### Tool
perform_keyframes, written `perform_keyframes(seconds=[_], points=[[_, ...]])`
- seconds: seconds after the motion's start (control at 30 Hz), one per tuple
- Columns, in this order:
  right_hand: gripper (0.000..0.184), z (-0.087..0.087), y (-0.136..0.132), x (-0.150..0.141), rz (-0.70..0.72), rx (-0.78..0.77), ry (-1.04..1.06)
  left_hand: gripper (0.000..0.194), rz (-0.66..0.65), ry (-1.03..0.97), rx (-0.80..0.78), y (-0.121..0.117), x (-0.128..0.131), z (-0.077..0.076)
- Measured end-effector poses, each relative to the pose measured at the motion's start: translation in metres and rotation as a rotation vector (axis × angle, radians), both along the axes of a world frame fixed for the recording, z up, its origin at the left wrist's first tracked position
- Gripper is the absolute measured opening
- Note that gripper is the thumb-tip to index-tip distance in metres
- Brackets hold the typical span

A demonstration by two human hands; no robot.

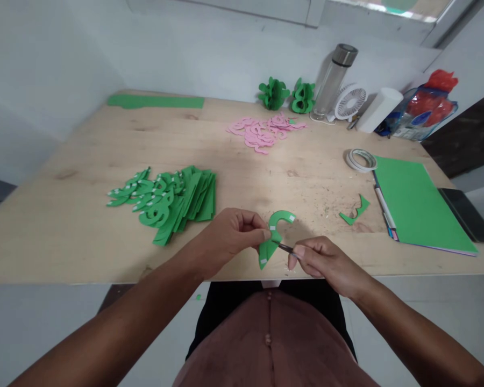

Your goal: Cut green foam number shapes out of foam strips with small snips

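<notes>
My left hand (242,228) pinches a curved green paper cutout (282,216) near the table's front edge. Small white tape squares mark the cutout, and its lower part is a straight-edged piece of the same green. In my right hand (322,257) is a pair of scissors (285,248), the dark blades pointing left and touching the green paper. My fingers cover the scissors' handles. Left of my hands lies a pile of green cutouts (155,212) with white tape bits, beside a stack of green paper pieces (193,201).
Pink cutouts (258,134) lie at the back, near two green paper shapes (273,94), a bottle (333,80) and a small fan (350,102). Right are tape rolls (361,160), a green scrap (355,210), green sheets (419,204) and a phone (470,215). A green strip (157,101) lies back left.
</notes>
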State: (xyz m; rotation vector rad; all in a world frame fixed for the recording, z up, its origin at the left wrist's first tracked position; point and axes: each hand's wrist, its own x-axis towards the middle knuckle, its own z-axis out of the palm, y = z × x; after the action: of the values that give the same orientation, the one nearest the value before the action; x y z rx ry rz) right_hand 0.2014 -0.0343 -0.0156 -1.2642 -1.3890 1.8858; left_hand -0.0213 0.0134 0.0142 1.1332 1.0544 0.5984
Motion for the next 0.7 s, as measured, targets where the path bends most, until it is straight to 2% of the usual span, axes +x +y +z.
perform_keyframes(seconds=[0.3, 0.7], points=[[0.047, 0.0009, -0.0004, -0.0004, 0.003, 0.017, -0.026, 0.013, 0.003, 0.053, -0.002, -0.0008, 0.0014, 0.0046], [0.047, 0.0019, 0.0004, 0.0004, 0.016, 0.032, -0.063, 0.011, 0.015, 0.022, -0.025, -0.0014, 0.0003, 0.0049]])
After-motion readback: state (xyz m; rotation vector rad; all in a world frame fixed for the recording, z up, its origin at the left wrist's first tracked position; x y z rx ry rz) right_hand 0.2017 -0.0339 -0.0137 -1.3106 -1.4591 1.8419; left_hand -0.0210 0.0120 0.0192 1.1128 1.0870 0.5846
